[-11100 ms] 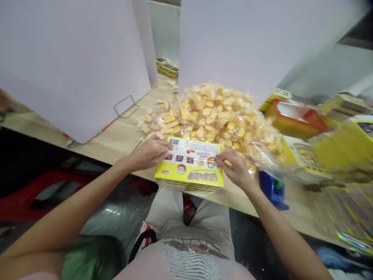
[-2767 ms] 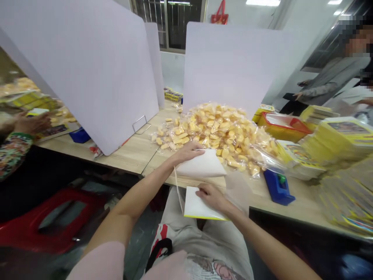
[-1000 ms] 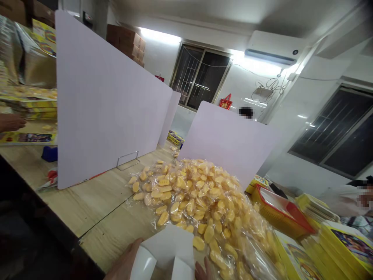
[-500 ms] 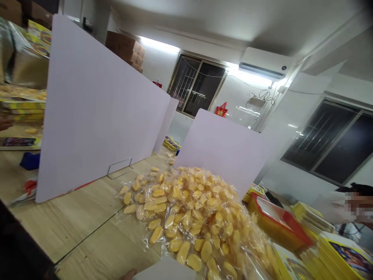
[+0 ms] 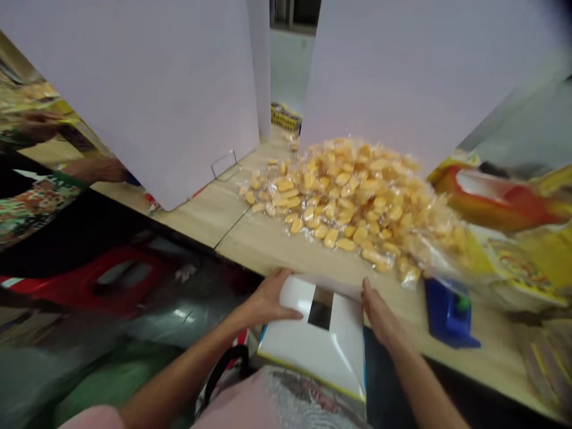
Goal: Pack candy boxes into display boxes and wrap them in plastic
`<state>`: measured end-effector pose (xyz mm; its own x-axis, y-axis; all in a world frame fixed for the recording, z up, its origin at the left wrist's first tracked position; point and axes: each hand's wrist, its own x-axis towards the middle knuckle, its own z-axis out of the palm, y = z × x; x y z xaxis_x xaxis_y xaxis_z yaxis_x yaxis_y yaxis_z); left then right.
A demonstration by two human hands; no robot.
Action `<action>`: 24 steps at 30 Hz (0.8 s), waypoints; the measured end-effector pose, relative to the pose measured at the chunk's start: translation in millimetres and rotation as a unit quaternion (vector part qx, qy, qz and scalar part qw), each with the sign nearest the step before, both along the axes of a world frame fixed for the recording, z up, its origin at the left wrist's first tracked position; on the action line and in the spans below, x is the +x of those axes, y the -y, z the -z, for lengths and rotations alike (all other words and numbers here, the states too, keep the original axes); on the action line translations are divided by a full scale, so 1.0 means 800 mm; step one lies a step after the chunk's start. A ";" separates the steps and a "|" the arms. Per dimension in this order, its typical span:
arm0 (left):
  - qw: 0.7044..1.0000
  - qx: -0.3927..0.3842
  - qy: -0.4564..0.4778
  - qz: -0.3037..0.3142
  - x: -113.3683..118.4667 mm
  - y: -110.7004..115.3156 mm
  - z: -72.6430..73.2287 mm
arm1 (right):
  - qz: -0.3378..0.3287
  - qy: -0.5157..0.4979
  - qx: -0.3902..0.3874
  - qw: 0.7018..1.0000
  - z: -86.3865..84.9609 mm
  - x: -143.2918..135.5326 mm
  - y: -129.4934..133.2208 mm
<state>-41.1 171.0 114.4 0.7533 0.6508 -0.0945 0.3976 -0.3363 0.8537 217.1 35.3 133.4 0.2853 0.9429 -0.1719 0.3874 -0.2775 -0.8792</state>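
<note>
My left hand (image 5: 272, 301) grips the upper left of a flat white cardboard box (image 5: 304, 345), thumb lying on its face. My right hand (image 5: 379, 313) is against the upper right side of the same box, fingers fairly straight along the edge. The box has yellow and blue edges and a dark brown strip of tape (image 5: 320, 308) near its far end. It tilts over the table's front edge, close to my body. Beyond it spreads a large pile of clear-wrapped yellow snack pieces (image 5: 348, 185).
A blue tape dispenser (image 5: 449, 313) lies right of the box. White partition boards (image 5: 179, 89) stand behind and to the left. At right are a red-rimmed tray (image 5: 491, 196) and yellow printed boxes (image 5: 531, 262). A co-worker's hand (image 5: 96, 168) reaches in from the left, above a red stool (image 5: 107, 286).
The view has tipped down from the wall and ceiling to the table edge. Both my hands and the taped white box now show; before, only a box corner and a fingertip did.
</note>
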 end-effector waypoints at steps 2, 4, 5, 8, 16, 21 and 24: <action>1.000 0.013 -0.005 0.001 0.003 0.002 0.004 | -0.045 -0.067 -0.056 0.995 -0.014 0.008 -0.010; 1.000 0.014 -0.011 -0.003 0.004 0.004 0.007 | -0.129 -0.117 -0.084 0.981 -0.029 0.012 -0.022; 1.000 0.010 -0.013 -0.004 0.003 0.004 0.007 | -0.167 -0.128 -0.085 0.974 -0.037 0.012 -0.026; 0.999 -0.022 -0.006 0.031 -0.002 -0.006 0.002 | -0.234 -0.077 -0.066 0.967 -0.049 0.006 -0.033; 0.998 0.004 0.009 0.067 0.008 -0.017 0.006 | -0.281 0.308 -0.054 0.907 -0.025 -0.022 -0.029; 0.995 0.065 -0.037 0.066 0.015 0.001 0.021 | -0.282 0.394 -0.049 0.873 -0.006 -0.031 -0.020; 0.992 0.073 -0.054 0.092 0.011 0.003 0.022 | -0.338 0.313 -0.034 0.887 -0.005 -0.023 -0.017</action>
